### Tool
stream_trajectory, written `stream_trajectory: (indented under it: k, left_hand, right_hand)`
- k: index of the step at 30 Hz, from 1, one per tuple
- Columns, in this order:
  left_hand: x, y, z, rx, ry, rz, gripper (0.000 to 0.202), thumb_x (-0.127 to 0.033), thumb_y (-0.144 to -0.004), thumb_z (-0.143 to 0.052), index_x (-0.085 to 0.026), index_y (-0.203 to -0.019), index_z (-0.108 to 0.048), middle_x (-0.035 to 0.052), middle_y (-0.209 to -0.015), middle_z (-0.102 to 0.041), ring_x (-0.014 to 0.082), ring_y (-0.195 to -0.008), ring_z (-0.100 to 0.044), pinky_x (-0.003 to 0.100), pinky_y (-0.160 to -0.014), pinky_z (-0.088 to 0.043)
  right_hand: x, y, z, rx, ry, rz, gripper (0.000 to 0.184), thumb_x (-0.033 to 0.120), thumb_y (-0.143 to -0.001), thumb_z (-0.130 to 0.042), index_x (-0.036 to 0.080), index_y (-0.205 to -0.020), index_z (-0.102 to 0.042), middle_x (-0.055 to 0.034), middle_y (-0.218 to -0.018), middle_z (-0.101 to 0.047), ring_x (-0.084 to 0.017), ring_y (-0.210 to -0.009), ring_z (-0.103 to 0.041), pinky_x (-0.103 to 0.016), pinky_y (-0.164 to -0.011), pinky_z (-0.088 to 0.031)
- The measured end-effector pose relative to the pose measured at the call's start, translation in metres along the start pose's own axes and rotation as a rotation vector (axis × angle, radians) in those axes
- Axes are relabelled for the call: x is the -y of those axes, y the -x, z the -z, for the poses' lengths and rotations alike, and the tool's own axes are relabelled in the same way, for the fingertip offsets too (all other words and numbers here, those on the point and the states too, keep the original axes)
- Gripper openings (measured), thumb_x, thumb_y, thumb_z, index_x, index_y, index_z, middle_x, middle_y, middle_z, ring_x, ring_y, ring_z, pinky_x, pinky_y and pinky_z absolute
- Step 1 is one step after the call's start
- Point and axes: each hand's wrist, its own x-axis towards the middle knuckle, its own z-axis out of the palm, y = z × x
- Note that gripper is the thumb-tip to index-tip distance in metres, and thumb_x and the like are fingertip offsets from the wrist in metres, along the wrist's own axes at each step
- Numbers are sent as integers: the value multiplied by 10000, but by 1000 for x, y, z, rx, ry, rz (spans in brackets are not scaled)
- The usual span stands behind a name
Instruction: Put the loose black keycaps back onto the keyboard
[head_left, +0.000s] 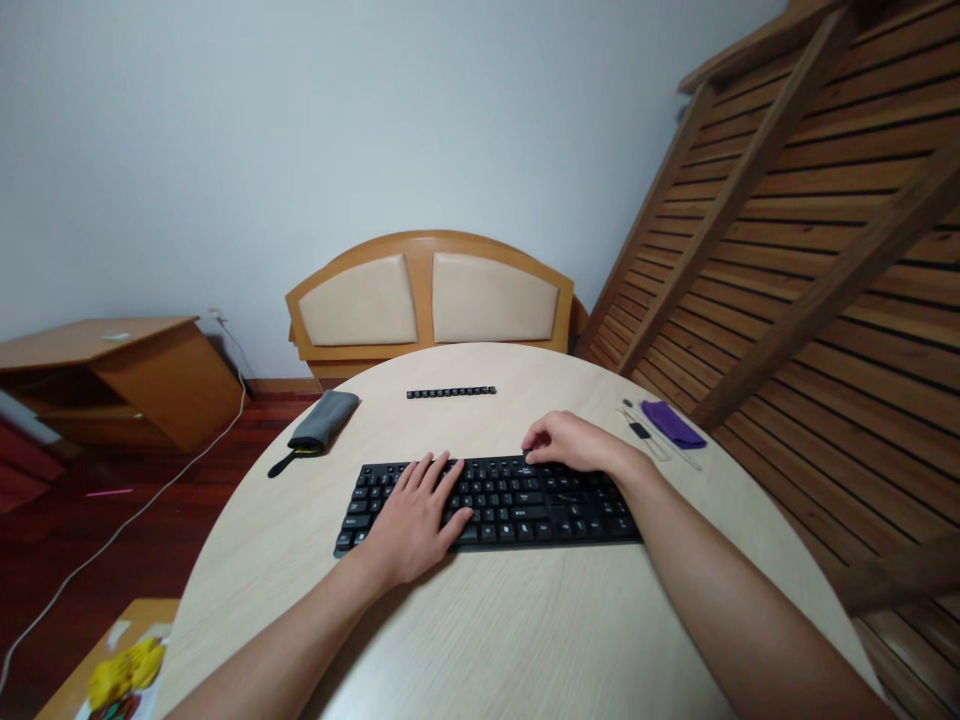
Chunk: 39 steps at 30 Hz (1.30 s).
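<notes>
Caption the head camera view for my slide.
Left hand flat on a black keyboard, right hand at its top edge, on a round table.

I see open tabletop (525,640) in front of the keyboard (517,500). Beyond it, a keycap row (451,392) sits mid-table (bare wood either side). At the far left edge a grey pouch (324,422) blocks; purple cloth (673,423) and small tools (641,430) crowd the right.

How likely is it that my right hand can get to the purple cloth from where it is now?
Probably yes. The right hand rests on the keyboard, and the purple cloth lies on the table just to its right. Only small tools lie between, flat and low.
</notes>
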Motion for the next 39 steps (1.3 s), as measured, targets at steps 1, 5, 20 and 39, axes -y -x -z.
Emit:
stream_trajectory:
  k: [1,5,20,39]
  left_hand:
    - [0,0,0,-2,2,0,659,-608,-998,-283,-223,-1530,-336,91,-1590,-310,301,-1466,-273,503,-1191,-248]
    - [-1,0,1,6,6,3,666,-616,-997,-274,-221,-1529,-338,91,-1592,-305,302,-1466,-271,504,-1191,-245]
    - [-1,-1,1,23,0,8,670,-615,-997,-269,-218,-1533,-329,92,-1593,-305,301,-1468,-265,493,-1196,-237]
    - [2,0,-3,-9,-1,-7,656,-613,-997,-272,-235,-1529,-334,84,-1591,-310,299,-1463,-276,495,-1195,-240]
  right_hand:
    - [1,0,0,7,-1,3,216,273,-740,-732,175,-927,-778,-42,-867,-765,-195,-814,-698,-247,-727,-493]
    - [3,0,1,25,15,10,213,270,-745,-735,182,-934,-782,-44,-895,-769,-198,-845,-702,-243,-744,-495]
    - [5,2,5,56,53,5,242,191,-770,-703,172,-997,-782,-51,-956,-773,-195,-875,-708,-244,-787,-502]
    - [4,2,4,59,64,13,236,229,-814,-645,198,-1009,-773,-44,-980,-767,-197,-891,-699,-252,-792,-499]
